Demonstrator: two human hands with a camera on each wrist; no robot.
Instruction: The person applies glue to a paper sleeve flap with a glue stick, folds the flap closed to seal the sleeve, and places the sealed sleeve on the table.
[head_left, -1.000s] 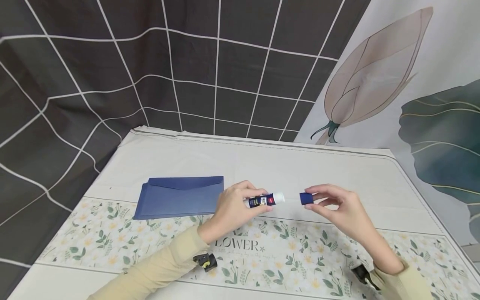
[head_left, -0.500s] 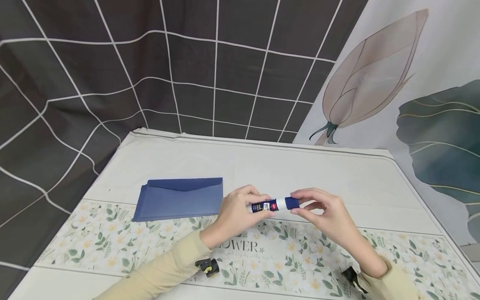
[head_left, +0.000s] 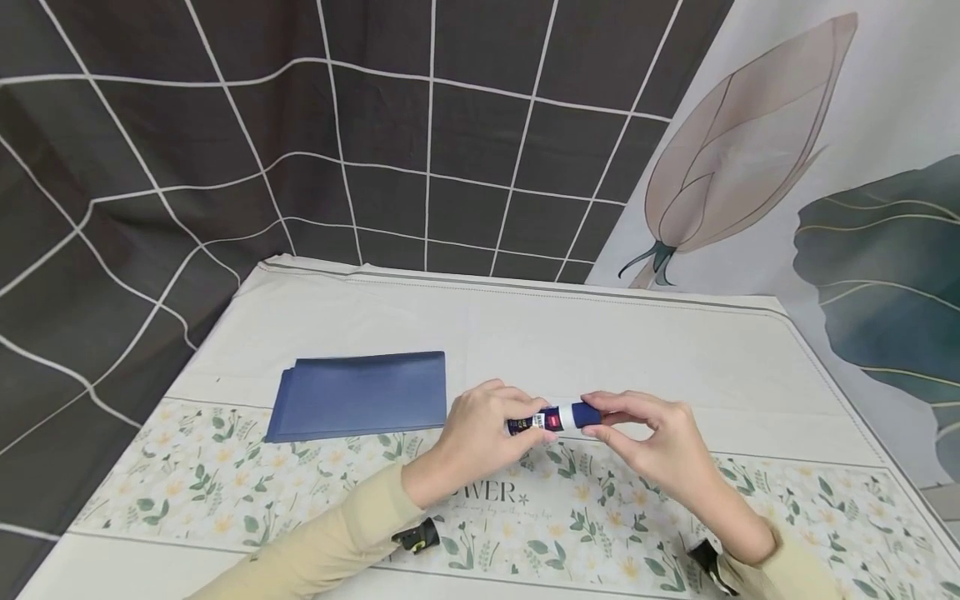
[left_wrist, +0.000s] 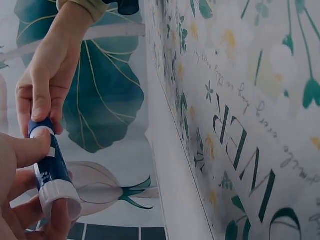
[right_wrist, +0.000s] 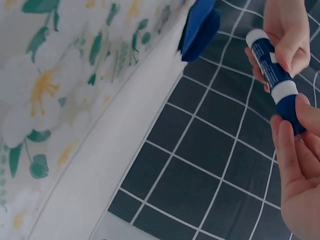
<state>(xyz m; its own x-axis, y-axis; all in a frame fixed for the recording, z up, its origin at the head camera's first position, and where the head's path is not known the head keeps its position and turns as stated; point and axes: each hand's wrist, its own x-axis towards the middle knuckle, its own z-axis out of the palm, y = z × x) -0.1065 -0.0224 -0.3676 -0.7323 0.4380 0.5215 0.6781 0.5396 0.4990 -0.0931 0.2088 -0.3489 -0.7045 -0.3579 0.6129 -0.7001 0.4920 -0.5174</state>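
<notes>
My left hand grips the labelled barrel of a glue stick, held level above the table. The thumb and fingers of my right hand pinch its dark blue cap. That cap sits on the right end of the stick, with a white band showing beside it. In the left wrist view the white base of the glue stick points toward the camera. The right wrist view shows the cap and barrel in one line. Left of my hands lie blue envelopes, stacked slightly askew.
A pale cloth with a floral band covers the table. Behind the far edge hangs a dark grid-patterned curtain, and a leaf-print curtain hangs at the right. A black wrist strap shows at my left sleeve.
My right hand has come left with the cap, which now sits on the glue stick. The top envelope's pointed flap edge showed earlier and no longer shows in the head view.
</notes>
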